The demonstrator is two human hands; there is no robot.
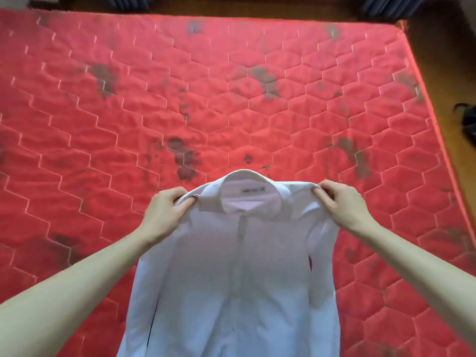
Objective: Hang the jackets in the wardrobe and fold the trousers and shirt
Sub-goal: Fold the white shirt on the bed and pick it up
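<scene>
In the head view, a white collared shirt [239, 266] is held up by its shoulders over a red quilted mattress [231, 99]. The left shoulder seam is pinched by the left hand [167, 204], fingers curled around a fold of cloth; the right shoulder is gripped likewise by the right hand [340, 202]. Between the two hands the collar [247, 176] stands up, and below them the body hangs toward the person, placket facing up.

The step in hand is judged to be laying the shirt flat for folding. It would best be lowered with both shoulders kept level and taut, so that the fabric settles without creases.

The cloth appears thin, soft and limp. The mattress is stitched in hexagons and marked with dark blotches. Beyond the right hand, a dark object [467, 122] lies on the wooden floor.
</scene>
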